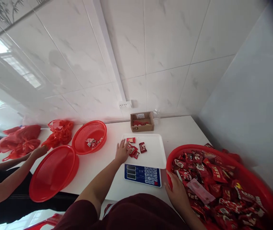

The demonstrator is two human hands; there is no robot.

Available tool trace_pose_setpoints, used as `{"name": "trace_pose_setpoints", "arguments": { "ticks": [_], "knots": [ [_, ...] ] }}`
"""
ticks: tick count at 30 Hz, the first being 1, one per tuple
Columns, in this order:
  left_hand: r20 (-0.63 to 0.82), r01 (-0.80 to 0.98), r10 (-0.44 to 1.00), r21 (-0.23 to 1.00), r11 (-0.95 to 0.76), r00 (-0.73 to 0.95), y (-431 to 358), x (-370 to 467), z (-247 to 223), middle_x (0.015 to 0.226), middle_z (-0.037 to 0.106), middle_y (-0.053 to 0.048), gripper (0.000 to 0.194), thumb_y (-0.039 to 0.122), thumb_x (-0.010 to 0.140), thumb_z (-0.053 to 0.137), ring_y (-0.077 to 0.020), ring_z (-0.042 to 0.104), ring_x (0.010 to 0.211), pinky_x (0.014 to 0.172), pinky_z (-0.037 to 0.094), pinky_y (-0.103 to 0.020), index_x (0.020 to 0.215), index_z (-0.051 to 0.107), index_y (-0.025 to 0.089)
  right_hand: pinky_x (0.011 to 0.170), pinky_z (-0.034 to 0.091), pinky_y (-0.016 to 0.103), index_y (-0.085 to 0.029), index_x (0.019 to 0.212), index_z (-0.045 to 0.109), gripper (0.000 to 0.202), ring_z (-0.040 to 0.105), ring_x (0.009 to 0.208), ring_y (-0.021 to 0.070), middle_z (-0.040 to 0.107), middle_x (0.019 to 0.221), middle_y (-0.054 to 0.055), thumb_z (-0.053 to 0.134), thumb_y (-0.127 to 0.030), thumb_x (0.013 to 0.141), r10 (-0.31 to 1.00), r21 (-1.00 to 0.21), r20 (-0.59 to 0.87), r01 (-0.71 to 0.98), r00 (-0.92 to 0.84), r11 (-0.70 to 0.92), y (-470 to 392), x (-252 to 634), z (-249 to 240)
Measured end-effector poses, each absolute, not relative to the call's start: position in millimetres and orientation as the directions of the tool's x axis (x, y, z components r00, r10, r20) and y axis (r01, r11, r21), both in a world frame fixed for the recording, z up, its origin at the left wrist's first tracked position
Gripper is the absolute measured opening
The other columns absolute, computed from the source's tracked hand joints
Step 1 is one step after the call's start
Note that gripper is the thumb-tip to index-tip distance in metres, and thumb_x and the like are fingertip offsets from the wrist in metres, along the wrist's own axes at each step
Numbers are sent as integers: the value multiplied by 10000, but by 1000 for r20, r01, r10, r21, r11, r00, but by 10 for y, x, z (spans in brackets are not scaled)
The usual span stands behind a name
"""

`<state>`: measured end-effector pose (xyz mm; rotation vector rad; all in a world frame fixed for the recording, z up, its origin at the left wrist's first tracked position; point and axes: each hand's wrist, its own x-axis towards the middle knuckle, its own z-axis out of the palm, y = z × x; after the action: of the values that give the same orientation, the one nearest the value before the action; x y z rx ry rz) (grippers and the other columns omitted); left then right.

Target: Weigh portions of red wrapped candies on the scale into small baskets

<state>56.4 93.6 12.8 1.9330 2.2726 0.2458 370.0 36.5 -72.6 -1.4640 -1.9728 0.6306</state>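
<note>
some packets obscured by spread left hand, right hand touching basket, grip unclear

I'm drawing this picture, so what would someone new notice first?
Probably the big red basket at the lower right, heaped with red packets, with the right hand at its rim. Next, the white tray in the middle, where the left hand reaches in by some small packets. Two more red baskets are on the left, near another person's arms.
</note>
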Motion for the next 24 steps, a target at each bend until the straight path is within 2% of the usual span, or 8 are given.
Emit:
{"name": "trace_pose_setpoints", "arguments": {
  "ticks": [4,7,8,9,11,14,20,24],
  "knots": [
    [78,841,841,133,524,-536,363,-345,194,1515,211,-169,560,414,910,329,-301,155,1403,1114,120,-530,1401,336,144,988,394,465,-150,1185,528,446,527,1128,281,591,1189,150,399,-360,813,964,-694,180,669,-197,266,385,3706,-726],
    [51,526,525,158,836,-850,-184,-1054,331,1506,187,-226,607,409,891,324,-375,126,1395,1041,183,-648,1414,287,101,972,407,472,-158,1160,539,433,549,1099,277,608,1168,143,398,-369,809,969,-693,177,678,-172,247,405,3705,-753],
    [3,362,368,185,914,-930,-356,-1236,381,1487,226,-243,621,427,889,300,-392,137,1388,1015,215,-668,1411,279,90,969,410,474,-160,1154,540,429,553,1093,277,611,1165,142,397,-367,807,970,-689,176,682,-168,243,411,3702,-759],
    [-38,287,299,191,939,-953,-511,-1377,424,1422,319,-297,643,454,890,264,-438,203,1356,957,261,-704,1384,309,45,966,413,476,-162,1149,541,424,556,1088,277,613,1161,141,397,-365,806,971,-684,174,689,-164,239,416,3698,-760],
    [-156,200,233,204,958,-960,-743,-1528,474,1259,500,-316,632,482,889,233,-473,399,1237,904,317,-704,1282,440,33,959,419,477,-163,1142,539,419,560,1080,278,616,1151,141,397,-368,805,975,-670,160,709,-154,222,424,3688,-746],
    [-272,197,259,235,952,-927,-857,-1473,432,1218,532,-310,605,503,881,283,-460,492,1155,914,341,-664,1221,477,42,946,430,474,-153,1136,536,423,563,1070,285,617,1138,151,393,-374,804,982,-638,130,747,-138,190,430,3674,-708],
    [-328,351,525,463,814,-785,-397,-1028,196,1440,338,-240,632,398,892,409,-258,322,1350,1057,327,-357,1383,239,39,919,447,472,-143,1134,533,439,570,1053,298,617,1129,165,391,-368,785,987,-590,109,791,-120,162,439,3656,-669],
    [-337,384,662,606,697,-669,167,-864,129,1317,519,-191,599,416,889,447,-218,509,1212,986,396,-309,1366,293,89,915,451,467,-163,1144,533,436,572,1054,294,619,1128,149,393,-366,784,988,-570,112,808,-102,148,430,3640,-652]
  ]
}}
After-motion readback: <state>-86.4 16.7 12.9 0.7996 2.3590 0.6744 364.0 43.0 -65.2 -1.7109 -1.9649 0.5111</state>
